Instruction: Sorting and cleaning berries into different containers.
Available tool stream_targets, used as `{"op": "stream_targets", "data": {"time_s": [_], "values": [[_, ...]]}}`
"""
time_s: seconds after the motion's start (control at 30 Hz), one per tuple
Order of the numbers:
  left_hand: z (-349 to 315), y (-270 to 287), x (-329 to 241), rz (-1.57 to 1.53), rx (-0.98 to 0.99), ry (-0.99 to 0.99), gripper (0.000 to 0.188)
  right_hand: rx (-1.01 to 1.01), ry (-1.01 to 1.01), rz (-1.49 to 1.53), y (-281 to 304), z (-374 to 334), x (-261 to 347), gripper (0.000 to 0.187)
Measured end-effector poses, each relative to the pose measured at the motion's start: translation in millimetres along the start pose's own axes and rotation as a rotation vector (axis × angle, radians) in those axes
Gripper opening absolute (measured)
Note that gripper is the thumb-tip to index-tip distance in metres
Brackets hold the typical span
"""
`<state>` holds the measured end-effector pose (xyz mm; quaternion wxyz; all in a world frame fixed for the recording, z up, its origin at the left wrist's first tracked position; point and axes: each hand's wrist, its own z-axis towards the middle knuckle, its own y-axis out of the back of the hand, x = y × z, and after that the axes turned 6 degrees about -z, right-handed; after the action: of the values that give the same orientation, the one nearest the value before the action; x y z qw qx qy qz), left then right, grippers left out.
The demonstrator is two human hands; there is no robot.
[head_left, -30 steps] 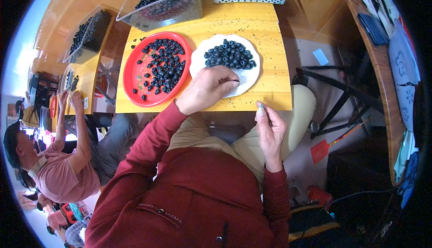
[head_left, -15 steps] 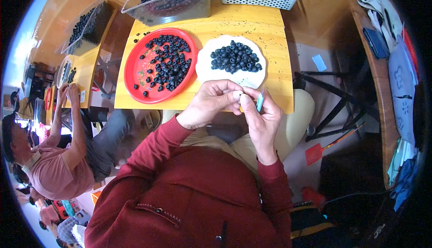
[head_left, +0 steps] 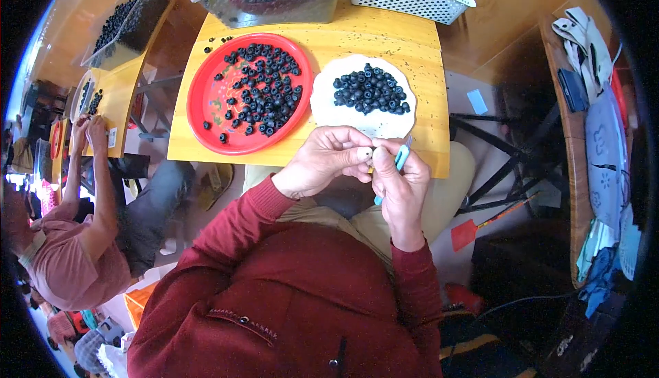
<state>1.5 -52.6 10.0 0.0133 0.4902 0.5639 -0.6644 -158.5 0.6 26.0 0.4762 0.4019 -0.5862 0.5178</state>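
Both my hands meet fingertip to fingertip in front of the table edge. My left hand (head_left: 324, 160) is closed in a pinch at a small dark piece by its thumb tip, mostly hidden by the fingers. My right hand (head_left: 403, 184) is closed round a slim light blue tool (head_left: 402, 156), whose working end I cannot make out. Just beyond my hands stands a white scalloped plate (head_left: 328, 111) with a heap of dark blue-black, berry-like balls (head_left: 371, 89). To its left, a red oval plate (head_left: 203, 107) bears many similar balls (head_left: 266, 96), several showing a round opening.
At the table's (head_left: 384, 31) far side stand a clear bin (head_left: 274, 8) and a white perforated basket (head_left: 412, 0), both holding dark balls. Dark crumbs dot the tabletop. Another person (head_left: 82, 241) works at a table on the left. A red fly swatter (head_left: 465, 235) lies at lower right.
The view has shifted slightly, moving the plates and bins in the picture. My hands stay together; the blue tool has tilted and more of it shows below my right thumb.
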Motion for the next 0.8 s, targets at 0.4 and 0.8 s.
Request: {"op": "stream_targets", "data": {"time_s": [0.4, 0.8], "values": [[-12.9, 14.9, -5.7, -0.073, 0.026, -0.031, 0.021, -0.002, -0.028, -0.071, -19.2, 3.3, 1.8, 0.015], [-22.8, 29.4, -13.0, -0.112, 0.059, -0.094, 0.02, 0.014, -0.049, -0.153, -26.9, 4.0, 1.1, 0.015]]}}
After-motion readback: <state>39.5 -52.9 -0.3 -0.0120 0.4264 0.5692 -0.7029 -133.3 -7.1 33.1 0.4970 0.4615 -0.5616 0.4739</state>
